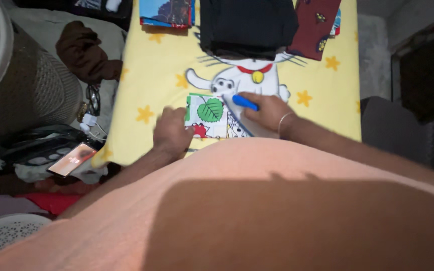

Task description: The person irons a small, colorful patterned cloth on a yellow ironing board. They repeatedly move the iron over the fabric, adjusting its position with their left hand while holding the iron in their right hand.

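Head view, frame centre: left hand point(172, 131) pressed flat on a printed cloth point(211, 116); right hand point(267, 111) gripped a blue-handled iron point(245, 103) on it.

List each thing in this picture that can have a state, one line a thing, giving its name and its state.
Left hand: resting on the printed cloth.
Right hand: gripping the iron.
Iron: flat on the printed cloth.
Printed cloth: spread flat on the yellow sheet.
Yellow sheet: laid out.
Black garment: folded.
Red cloth: folded.
Phone: screen lit.
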